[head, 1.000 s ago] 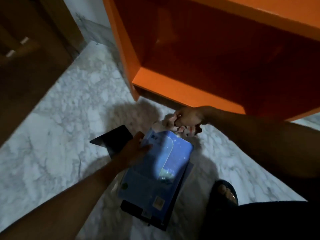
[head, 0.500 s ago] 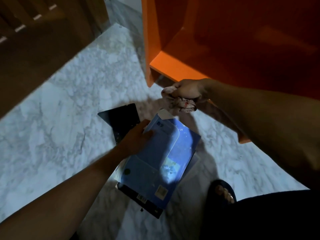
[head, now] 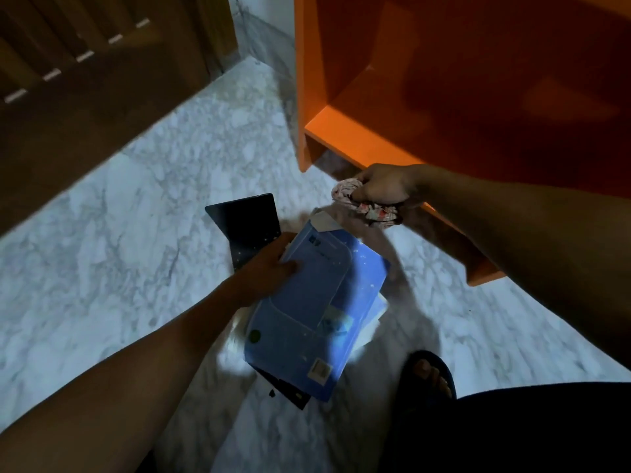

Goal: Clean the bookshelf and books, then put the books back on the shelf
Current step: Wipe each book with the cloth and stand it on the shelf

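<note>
Risk: left hand point(head: 269, 264) grips only blue book's point(head: 317, 302) edge, stack beneath may slide; right hand point(head: 382, 187) clutches bunched cloth point(head: 372, 209).

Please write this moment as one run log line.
left hand grips blue book | right hand holds cloth | shelf empty

Left hand point(head: 269, 266) gripping a blue book point(head: 307, 315) (thumb on top), right hand point(head: 382, 187) fisted round a cloth point(head: 372, 209)
</note>
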Motion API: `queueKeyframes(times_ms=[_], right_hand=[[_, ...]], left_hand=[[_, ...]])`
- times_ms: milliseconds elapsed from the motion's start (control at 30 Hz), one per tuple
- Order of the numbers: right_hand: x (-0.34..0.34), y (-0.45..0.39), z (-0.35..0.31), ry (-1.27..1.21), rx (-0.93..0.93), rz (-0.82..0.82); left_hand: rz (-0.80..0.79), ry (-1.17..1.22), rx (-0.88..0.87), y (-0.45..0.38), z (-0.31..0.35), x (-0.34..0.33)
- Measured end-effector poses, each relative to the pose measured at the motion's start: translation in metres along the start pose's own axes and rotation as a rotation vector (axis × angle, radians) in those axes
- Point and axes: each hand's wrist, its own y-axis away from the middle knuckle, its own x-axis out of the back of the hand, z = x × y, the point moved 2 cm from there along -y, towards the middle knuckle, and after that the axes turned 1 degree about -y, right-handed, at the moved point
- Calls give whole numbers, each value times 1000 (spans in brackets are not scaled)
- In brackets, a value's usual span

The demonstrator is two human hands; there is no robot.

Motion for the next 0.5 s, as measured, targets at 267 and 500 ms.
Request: queueKeyframes(times_ms=[267,500], right_hand=[[21,59,-31,-55,207,230],[10,116,-57,-456,494,408]], left_hand=[[226,188,-85,57,45,35],[434,439,-131,111,113,67]])
